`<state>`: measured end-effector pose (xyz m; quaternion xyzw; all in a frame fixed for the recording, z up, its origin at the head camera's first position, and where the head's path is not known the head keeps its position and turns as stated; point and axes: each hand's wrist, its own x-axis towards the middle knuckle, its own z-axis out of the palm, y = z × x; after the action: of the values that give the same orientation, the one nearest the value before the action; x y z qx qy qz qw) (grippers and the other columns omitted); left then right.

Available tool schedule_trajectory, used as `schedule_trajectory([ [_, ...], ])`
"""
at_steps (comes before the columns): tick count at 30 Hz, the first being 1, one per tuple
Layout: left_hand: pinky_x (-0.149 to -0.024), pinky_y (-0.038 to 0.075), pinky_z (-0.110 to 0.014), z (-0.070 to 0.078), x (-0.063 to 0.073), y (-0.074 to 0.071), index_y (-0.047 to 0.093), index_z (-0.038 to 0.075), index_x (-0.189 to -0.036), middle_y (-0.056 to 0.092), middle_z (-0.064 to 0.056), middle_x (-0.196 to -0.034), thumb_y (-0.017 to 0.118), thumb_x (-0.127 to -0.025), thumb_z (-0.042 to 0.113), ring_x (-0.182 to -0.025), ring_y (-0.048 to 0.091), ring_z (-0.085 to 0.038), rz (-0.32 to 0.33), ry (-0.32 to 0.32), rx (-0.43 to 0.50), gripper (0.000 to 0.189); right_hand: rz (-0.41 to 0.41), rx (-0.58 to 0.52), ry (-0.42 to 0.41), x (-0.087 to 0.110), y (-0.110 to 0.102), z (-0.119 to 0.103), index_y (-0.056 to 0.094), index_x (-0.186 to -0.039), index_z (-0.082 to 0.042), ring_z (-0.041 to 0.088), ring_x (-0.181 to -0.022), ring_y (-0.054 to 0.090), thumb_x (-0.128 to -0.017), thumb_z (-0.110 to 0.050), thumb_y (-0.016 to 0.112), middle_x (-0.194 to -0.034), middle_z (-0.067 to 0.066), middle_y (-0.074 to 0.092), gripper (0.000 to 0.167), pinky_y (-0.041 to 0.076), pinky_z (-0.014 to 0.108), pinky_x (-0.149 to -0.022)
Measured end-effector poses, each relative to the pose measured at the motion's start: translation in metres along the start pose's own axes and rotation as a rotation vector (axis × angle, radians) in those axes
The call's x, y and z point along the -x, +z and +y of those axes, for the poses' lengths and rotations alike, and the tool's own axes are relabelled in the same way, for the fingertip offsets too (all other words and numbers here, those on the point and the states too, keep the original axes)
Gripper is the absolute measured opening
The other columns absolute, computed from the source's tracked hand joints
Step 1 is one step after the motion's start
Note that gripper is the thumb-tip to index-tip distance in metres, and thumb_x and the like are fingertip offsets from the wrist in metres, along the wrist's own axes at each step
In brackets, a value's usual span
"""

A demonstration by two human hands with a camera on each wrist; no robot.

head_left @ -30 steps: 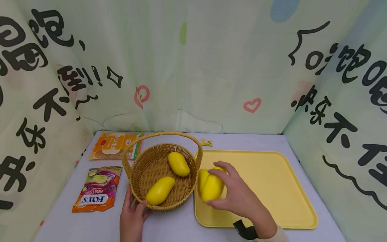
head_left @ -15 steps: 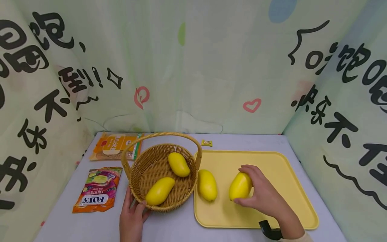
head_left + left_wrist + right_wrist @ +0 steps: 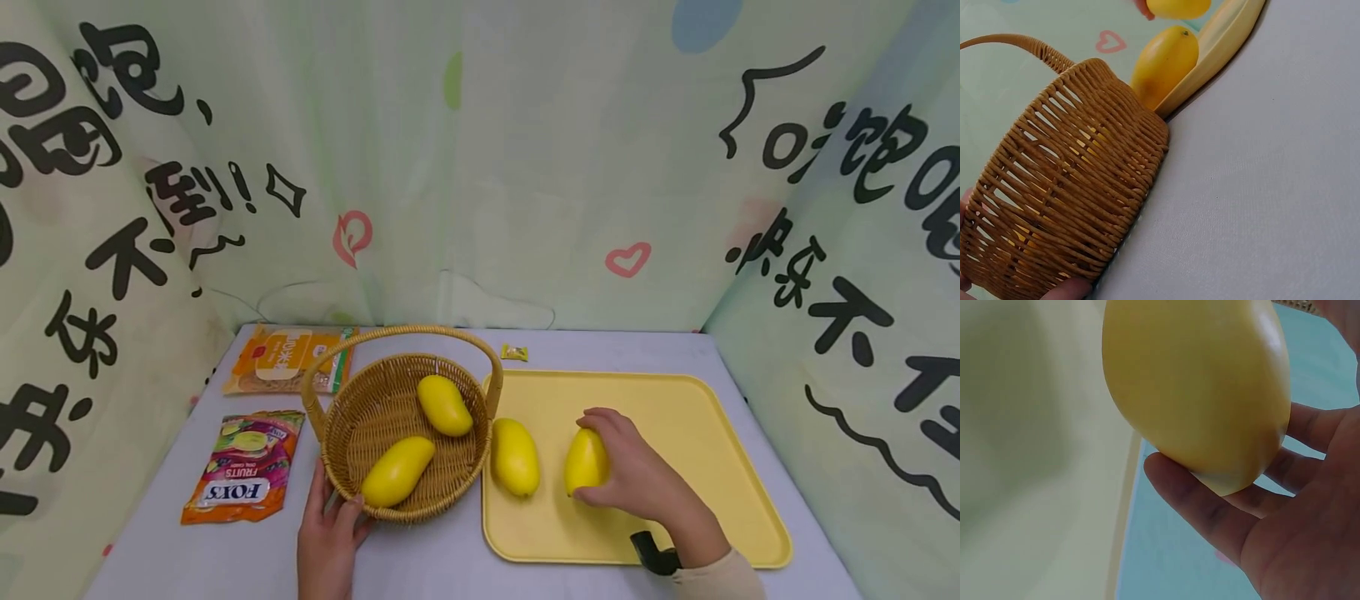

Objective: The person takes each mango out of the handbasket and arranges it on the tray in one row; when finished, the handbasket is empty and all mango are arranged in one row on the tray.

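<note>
My right hand [image 3: 637, 471] grips a yellow mango [image 3: 587, 461] between thumb and fingers over the yellow tray [image 3: 675, 525]. Seen from the right wrist, this mango [image 3: 1197, 381] is off the tray, whose surface carries a shadow. A second mango [image 3: 515, 457] lies at the tray's left end, beside the wicker basket [image 3: 375, 400]. Inside the basket are two more mangoes, one at the upper right [image 3: 445, 406] and one at the lower left [image 3: 398, 472]. My left hand [image 3: 330, 533] holds the basket by its near left side.
Left of the basket lie a FOX'S fruit candy bag [image 3: 243, 467] and, farther back, an orange food packet [image 3: 281, 360]. A small yellow wrapped candy [image 3: 514, 353] sits behind the tray. The basket's tall handle [image 3: 405, 332] arches over its far side. Printed curtains enclose the table.
My right hand has carried its mango rightward, away from the mango at the tray's left end, then shifted slightly back left. The left hand and the basket stay in place.
</note>
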<state>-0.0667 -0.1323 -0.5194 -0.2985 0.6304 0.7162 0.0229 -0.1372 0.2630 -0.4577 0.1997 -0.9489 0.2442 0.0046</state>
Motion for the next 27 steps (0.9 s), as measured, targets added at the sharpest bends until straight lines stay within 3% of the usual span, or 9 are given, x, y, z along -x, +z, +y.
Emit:
schedule_trajectory([
  [6,-0.105,0.053,-0.058,0.001,0.001,0.001,-0.005,0.041,-0.169,0.004,-0.017,-0.179,0.054,-0.106,0.016,-0.158,0.028,-0.049,0.019,-0.016,-0.018,0.090,-0.052,0.003,0.024,-0.005,0.012,0.000,0.060,-0.139,-0.003,0.042,-0.140,0.047,-0.068,-0.029,0.097,-0.152,0.019,0.049,0.084,0.053,0.059,-0.112],
  [18,-0.104,0.053,-0.058,0.001,0.000,0.003,-0.005,0.041,-0.169,0.005,-0.018,-0.179,0.054,-0.106,0.016,-0.157,0.029,-0.051,0.027,-0.019,-0.036,0.090,-0.153,0.085,-0.008,-0.021,0.021,-0.004,0.060,-0.138,-0.001,0.042,-0.139,0.049,-0.068,-0.024,0.095,-0.152,0.022,0.048,0.082,0.055,0.055,-0.111],
  [27,-0.105,0.052,-0.057,0.000,-0.001,0.001,-0.005,0.042,-0.169,0.005,-0.017,-0.179,0.053,-0.106,0.018,-0.158,0.029,-0.050,0.021,-0.025,-0.040,0.089,-0.207,0.099,-0.043,-0.032,0.025,-0.005,0.059,-0.140,-0.004,0.044,-0.147,0.041,-0.070,-0.020,0.090,-0.157,0.024,0.044,0.078,0.054,0.056,-0.112],
])
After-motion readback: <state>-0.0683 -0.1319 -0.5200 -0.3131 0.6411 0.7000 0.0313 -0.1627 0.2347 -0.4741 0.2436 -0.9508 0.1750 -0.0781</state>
